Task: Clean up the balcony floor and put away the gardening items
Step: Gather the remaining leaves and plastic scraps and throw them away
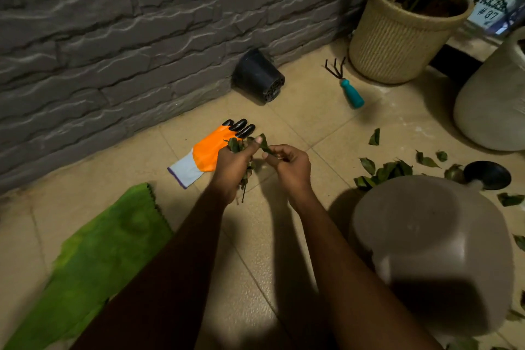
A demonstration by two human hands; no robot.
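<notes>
- Presently, both hands are raised over the tiled floor (284, 111) at centre frame, close together, thumbs nearly meeting.
- Left hand (233, 167): clenched around a bunch of leaves (235, 145); leaf tips stand out above the fist, thin stems hang below it.
- Right hand (289, 167): pinching one leaf (265, 144) between thumb and fingers, held against the top of the left hand's bunch.
- Glove (204, 155): orange palm, black fingertips, pale cuff; lies flat on the floor just behind the left hand, partly hidden by it, cuff pointing near-left.
- Black pot (260, 78): tipped on its side at the foot of the stone wall (127, 23), perforated base facing near-right.
- Rake (345, 82): small hand tool, dark tines, teal handle; lies on the floor right of the black pot, tines just beside the woven planter.
- Planter (397, 37): beige, ribbed, upright at far right, holding a green plant.
- White sack (488, 105): stands at the right edge, near the planter.
- Loose leaves (383, 172): a heap on the floor right of the hands, with single leaves scattered further right and along the right edge.
- Grey can (434, 250): large, near right, just in front of the heap; its black rose (487, 178) sits at its far-right side among the scattered leaves.
- Green cloth (91, 264): spread on the floor at near left, running to the bottom edge, well apart from the glove.
</notes>
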